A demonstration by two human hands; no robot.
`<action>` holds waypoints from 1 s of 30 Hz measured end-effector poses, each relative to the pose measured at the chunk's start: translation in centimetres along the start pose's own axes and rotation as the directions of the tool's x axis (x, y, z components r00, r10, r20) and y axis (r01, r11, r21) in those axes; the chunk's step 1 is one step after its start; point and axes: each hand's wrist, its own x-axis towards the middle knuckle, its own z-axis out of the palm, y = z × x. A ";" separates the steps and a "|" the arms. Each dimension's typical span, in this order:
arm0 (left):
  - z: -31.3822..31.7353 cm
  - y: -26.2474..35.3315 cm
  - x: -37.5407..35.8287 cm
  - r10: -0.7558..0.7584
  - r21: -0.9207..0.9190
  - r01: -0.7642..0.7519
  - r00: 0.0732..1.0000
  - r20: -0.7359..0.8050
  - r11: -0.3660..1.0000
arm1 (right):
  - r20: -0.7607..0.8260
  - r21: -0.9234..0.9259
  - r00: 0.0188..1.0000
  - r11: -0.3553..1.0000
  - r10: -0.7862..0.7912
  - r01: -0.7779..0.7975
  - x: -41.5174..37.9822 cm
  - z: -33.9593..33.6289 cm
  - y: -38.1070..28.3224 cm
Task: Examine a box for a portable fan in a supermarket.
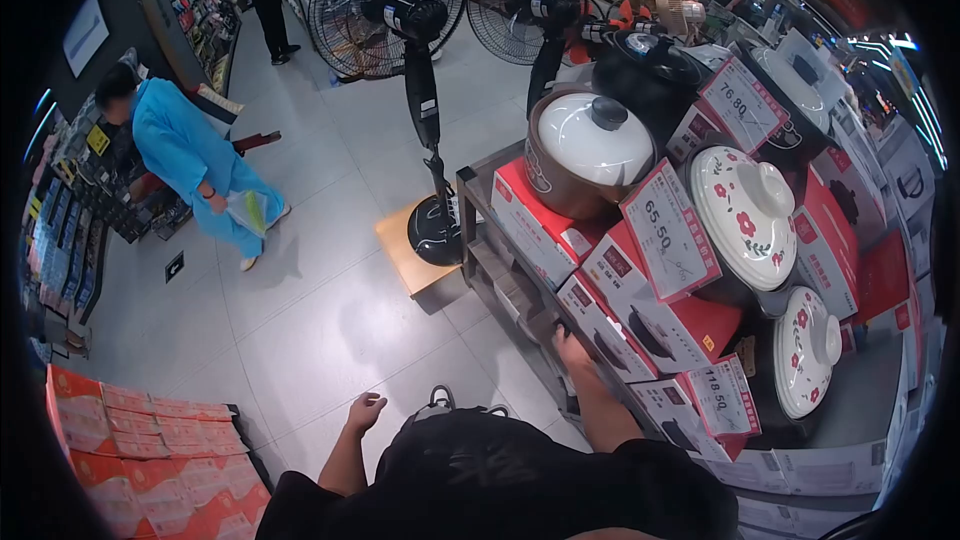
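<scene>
Resting against the shelf [480, 202] edge, my right hand [575, 355] touches a boxed pot [605, 325]; I cannot tell whether it grips. My left hand [365, 410] hangs open over the floor [320, 330], holding nothing. Farther off stand a brown cooker [585, 155] and floor fans [415, 15].

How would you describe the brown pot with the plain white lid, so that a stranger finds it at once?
Start at the grey display shelf stacked with red and white boxes, beside the black standing fan. On the top box at the shelf's near corner sits the round brown ceramic pot. Its white lid is plain with a dark knob; the neighbouring lids carry red flowers.
</scene>
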 end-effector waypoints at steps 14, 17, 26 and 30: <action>-2.7 -3.5 -1.2 -0.239 0.206 0.212 0.965 0.112 0.955 | 0.080 -0.091 0.992 0.992 0.093 -0.086 3.0 -0.8 -3.8; -3.0 -0.4 2.5 -0.157 0.074 0.152 0.986 0.060 0.986 | -0.004 -0.012 0.995 0.995 0.097 -0.097 5.7 5.2 -0.9; -1.4 8.2 6.6 0.100 -0.112 -0.099 0.995 0.002 0.989 | 0.143 0.203 0.961 0.944 0.235 -0.261 6.1 1.3 -4.5; -0.6 4.4 7.1 0.023 -0.145 -0.012 0.997 0.080 0.989 | -0.213 0.765 0.974 0.634 0.082 0.114 8.4 11.5 1.0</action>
